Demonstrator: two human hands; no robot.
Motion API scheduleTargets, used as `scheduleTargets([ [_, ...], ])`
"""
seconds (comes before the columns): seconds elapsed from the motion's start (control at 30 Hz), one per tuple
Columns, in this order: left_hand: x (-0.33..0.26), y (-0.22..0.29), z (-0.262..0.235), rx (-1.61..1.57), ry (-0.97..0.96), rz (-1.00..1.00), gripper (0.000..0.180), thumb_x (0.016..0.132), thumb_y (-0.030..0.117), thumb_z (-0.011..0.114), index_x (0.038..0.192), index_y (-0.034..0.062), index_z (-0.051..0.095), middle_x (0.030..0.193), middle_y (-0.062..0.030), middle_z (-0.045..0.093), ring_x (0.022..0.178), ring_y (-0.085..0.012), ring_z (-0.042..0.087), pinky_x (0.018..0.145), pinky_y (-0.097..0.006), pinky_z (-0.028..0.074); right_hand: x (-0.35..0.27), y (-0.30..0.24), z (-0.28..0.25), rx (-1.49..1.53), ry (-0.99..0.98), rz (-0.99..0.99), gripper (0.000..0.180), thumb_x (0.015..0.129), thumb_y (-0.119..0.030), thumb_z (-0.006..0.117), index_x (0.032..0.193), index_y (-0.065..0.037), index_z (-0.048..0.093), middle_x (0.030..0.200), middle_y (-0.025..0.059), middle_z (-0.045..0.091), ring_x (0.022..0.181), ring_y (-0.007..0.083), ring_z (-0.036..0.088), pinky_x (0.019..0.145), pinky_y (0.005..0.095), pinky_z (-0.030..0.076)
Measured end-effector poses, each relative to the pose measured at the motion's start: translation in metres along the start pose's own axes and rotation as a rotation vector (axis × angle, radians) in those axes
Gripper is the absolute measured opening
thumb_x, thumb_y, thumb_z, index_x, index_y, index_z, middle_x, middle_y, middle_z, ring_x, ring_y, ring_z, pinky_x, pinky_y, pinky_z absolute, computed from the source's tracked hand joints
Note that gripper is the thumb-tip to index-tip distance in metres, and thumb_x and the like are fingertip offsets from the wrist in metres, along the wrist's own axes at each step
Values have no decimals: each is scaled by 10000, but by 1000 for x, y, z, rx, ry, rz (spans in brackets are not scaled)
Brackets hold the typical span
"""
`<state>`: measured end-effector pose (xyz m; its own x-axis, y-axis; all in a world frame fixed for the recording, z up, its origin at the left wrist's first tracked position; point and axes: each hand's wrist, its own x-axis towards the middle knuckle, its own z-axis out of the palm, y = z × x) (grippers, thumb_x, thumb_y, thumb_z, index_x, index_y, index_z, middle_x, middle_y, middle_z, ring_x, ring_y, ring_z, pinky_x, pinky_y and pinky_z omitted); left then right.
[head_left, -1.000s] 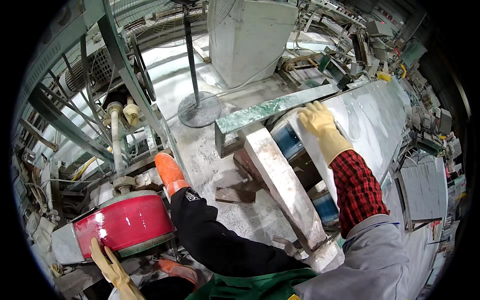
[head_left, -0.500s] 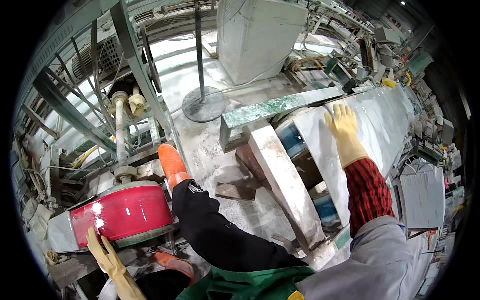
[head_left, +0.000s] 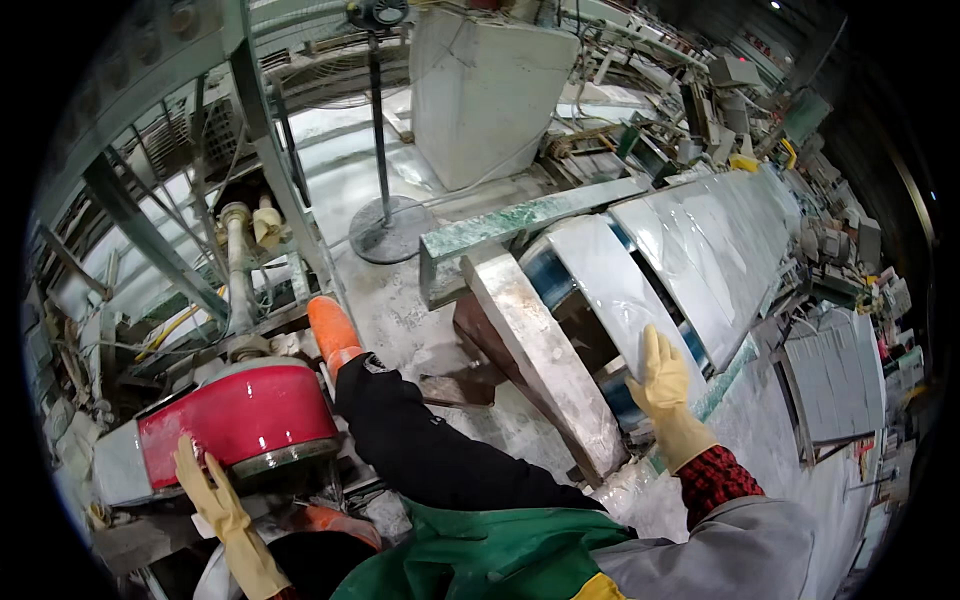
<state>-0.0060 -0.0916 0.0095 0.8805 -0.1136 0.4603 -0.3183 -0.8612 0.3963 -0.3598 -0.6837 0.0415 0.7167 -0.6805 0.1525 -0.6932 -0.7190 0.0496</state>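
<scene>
My left hand (head_left: 222, 505), in a cream rubber glove, has its fingers stretched out and spread at the lower edge of a wet, glossy red curved surface (head_left: 240, 418). On the right side, my right hand (head_left: 664, 392), in the same kind of glove, rests with extended fingers on the near end of a pale stone strip (head_left: 612, 285). This strip lies across dark blue rollers (head_left: 548, 278), with a gap between it and a larger wet pale slab (head_left: 705, 255). Neither hand is wrapped round anything.
A rough pale beam (head_left: 545, 350) and a green-streaked bar (head_left: 535, 222) border the rollers. My orange boot (head_left: 333, 330) stands on the wet floor near a round-based stand (head_left: 390, 230). Machine framing (head_left: 265, 140) rises at left; stacked panels (head_left: 835, 380) stand at right.
My right hand has moved nearer to me. The pale strip now lies apart from the larger slab, with rollers showing between them. My left hand stays by the red surface.
</scene>
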Motion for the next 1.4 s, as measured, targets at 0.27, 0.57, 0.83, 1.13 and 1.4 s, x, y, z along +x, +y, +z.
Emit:
scheduleTargets([
  [0.27,-1,-7,-1,56,156,82,416,941,207,614,1329,61,579,1328,-175,592,1273,-394,503,1111,-494,324,34,62,-52,32,-189,152,508,914,-157,503,1420,-200,515,1071,272,673,977,455,644,868,496,504],
  [0.57,-10,-8,-27,46,220,15,409,900,146,672,1286,21,617,1313,-214,609,1272,-444,512,1102,-508,360,73,137,-33,92,-40,194,418,760,-249,651,1024,74,639,1002,301,656,969,470,616,836,482,483],
  [0.83,-18,-6,-48,78,283,4,371,921,187,639,1247,11,622,1267,-215,619,1219,-421,533,1081,-481,387,98,50,-109,65,0,62,328,667,-204,681,829,77,632,740,265,637,723,400,645,659,462,473],
  [1.13,-4,136,5,-1643,-375,-481,625,1008,230,590,1506,-31,317,1441,-191,502,1282,-248,542,1066,-373,437,142,-205,-143,249,119,-701,168,790,-224,720,871,-78,706,790,195,671,763,415,643,690,477,503],
  [1.4,66,147,-10,-1968,71,-812,454,980,313,618,1301,26,476,1276,-117,567,1128,-269,600,964,-422,514,101,-441,-146,345,368,-1455,211,722,-46,647,884,-116,532,651,79,567,550,304,608,457,394,466],
])
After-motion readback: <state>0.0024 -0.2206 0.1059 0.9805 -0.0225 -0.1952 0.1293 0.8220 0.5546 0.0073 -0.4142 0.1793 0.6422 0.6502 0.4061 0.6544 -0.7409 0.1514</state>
